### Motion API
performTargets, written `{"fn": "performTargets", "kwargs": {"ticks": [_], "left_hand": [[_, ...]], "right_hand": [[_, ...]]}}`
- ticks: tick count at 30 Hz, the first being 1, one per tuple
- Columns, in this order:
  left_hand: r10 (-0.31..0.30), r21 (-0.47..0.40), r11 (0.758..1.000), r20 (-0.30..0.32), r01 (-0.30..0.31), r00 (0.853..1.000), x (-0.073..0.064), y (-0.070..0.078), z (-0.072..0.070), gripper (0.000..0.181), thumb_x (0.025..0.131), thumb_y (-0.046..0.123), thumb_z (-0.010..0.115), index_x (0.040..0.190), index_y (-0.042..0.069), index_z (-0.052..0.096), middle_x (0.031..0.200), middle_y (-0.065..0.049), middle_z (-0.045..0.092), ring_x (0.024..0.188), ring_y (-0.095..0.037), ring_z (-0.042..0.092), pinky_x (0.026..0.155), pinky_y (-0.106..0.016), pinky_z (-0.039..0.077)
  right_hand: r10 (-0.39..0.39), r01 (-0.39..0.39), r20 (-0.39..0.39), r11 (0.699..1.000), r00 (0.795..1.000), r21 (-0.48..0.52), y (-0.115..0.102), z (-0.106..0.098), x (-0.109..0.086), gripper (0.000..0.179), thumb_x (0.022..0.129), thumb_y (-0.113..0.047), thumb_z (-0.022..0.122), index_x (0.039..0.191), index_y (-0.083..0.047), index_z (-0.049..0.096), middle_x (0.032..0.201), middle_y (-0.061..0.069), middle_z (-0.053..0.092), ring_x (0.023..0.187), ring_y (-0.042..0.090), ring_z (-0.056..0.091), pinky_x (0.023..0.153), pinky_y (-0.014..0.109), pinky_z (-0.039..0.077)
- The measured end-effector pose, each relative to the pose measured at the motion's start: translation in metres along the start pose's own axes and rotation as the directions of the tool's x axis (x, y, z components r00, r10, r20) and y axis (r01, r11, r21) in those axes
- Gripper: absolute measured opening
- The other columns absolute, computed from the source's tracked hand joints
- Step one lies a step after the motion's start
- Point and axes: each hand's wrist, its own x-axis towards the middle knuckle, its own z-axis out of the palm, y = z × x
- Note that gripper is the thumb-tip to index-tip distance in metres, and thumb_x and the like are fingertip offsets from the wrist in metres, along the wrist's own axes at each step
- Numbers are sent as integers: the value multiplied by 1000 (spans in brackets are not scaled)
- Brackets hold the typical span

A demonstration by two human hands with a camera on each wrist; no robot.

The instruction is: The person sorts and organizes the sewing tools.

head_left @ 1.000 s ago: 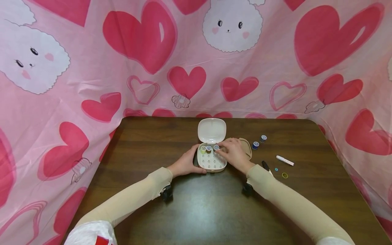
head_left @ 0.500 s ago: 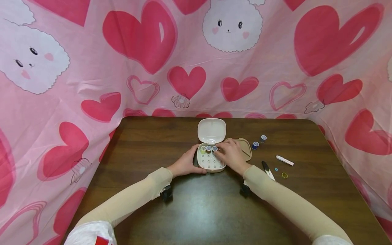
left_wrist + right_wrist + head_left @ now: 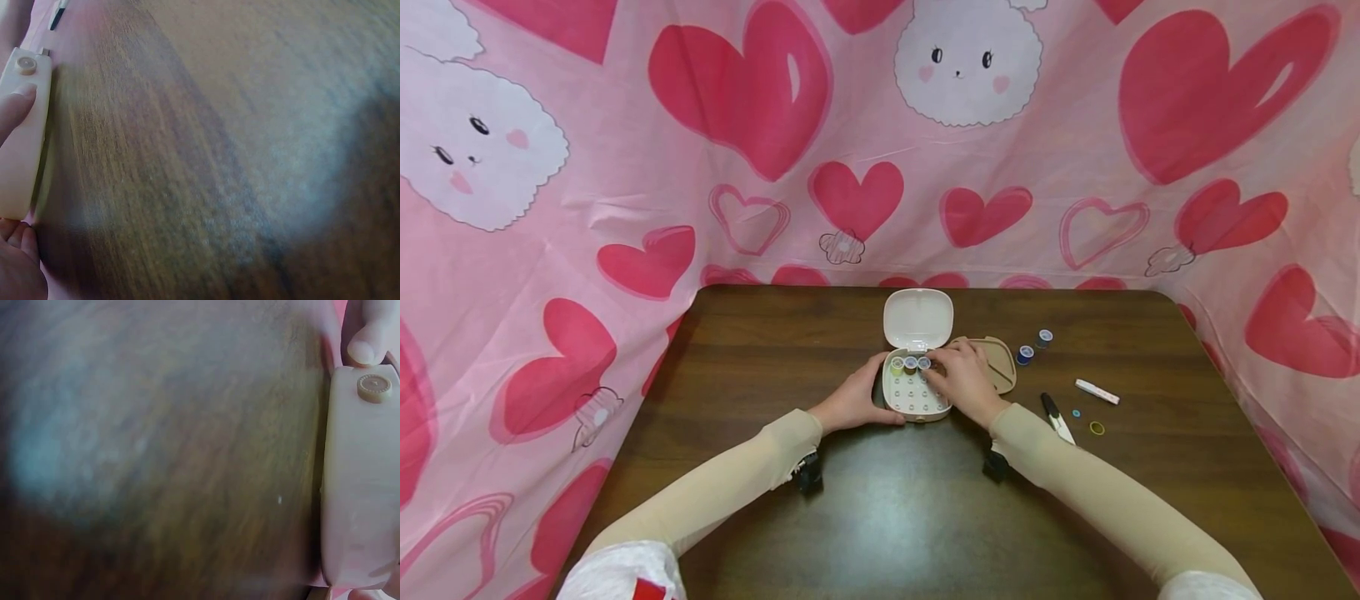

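Note:
A small white sewing box (image 3: 907,401) with rows of pegs stands on the table, its lid (image 3: 917,317) raised at the back. My left hand (image 3: 852,402) grips the box's left side, the thumb along the front wall near the round button. In the back row of pegs stand a yellow thread spool (image 3: 897,368) and a brown thread spool (image 3: 911,368). Beside them, my right hand (image 3: 967,382) pinches a grey-blue thread spool (image 3: 924,365) by its right side. In the right wrist view, the box's front wall (image 3: 359,481) shows, while the spools are hidden.
A beige tray or cover (image 3: 1000,367) lies behind the right hand. Farther right stand two blue spools (image 3: 1026,356), with a black-handled cutting tool (image 3: 1057,417), a white stick (image 3: 1097,392), a small blue disc (image 3: 1077,413) and a yellow ring (image 3: 1097,428) on the table.
My right hand has shifted slightly left with the grey-blue spool, bringing it close beside the brown one. My left hand has stayed on the box.

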Motion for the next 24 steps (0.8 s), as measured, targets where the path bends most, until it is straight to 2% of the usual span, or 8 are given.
{"fn": "performTargets", "kwargs": {"ticks": [9,18,24], "left_hand": [[-15,9,1000,8,15,1000,0,1,-2,116,74,39,96,162,11,25,159,-11,42,141,-27,46,118,-47,37],[-12,11,1000,6,12,1000,1,-1,0,116,74,39,96,162,10,26,159,-11,42,141,-26,46,118,-47,37],[-12,9,1000,9,12,1000,1,-1,1,116,74,39,96,162,10,25,159,-11,42,141,-26,46,118,-47,37]], "right_hand": [[8,-7,24,999,1000,-51,-1,1,2,26,95,-26,77,114,-9,78,109,5,78,111,29,56,113,60,27],[-17,17,-1,999,1000,-43,-3,4,3,24,93,-21,79,110,-4,79,103,8,78,106,31,57,96,50,42],[14,-14,20,1000,1000,-10,-4,4,3,25,94,-20,79,112,-2,77,104,9,77,108,31,57,100,49,42]]}}
